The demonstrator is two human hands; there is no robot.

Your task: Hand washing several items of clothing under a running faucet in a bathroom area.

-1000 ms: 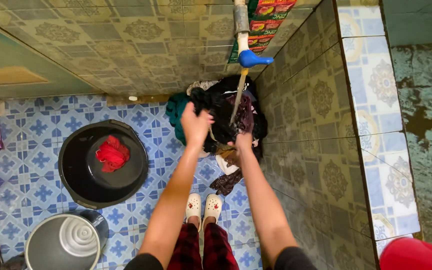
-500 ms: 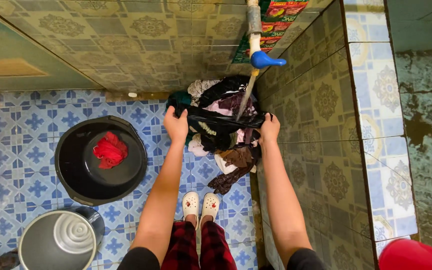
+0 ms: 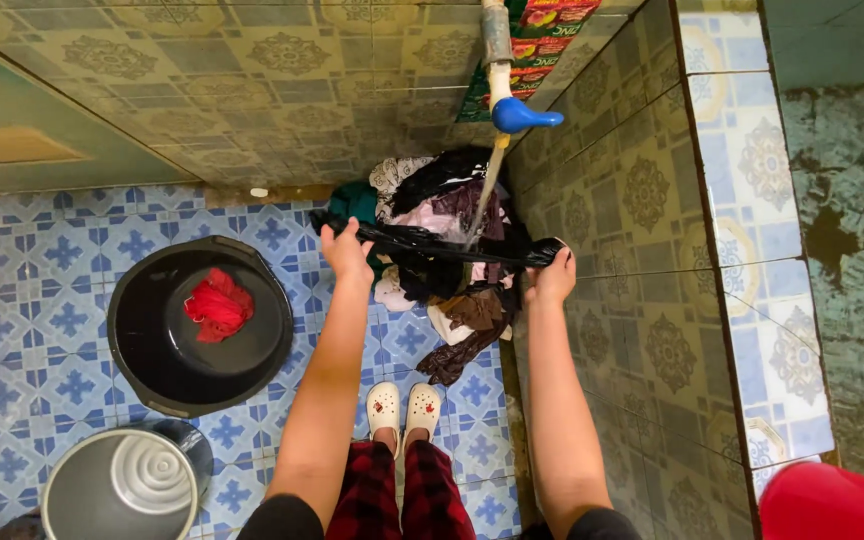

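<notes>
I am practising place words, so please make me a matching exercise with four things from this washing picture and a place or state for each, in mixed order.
Things:
1. black garment
2. red cloth
3. blue tap
4. metal bucket

Places or states:
a. lies inside the black basin
b. on the wall, with water running down from it
c. stretched between the left hand and the right hand
d. stands on the floor at the lower left, beside the basin

Pairs: 1-c, 2-a, 3-b, 4-d
</notes>
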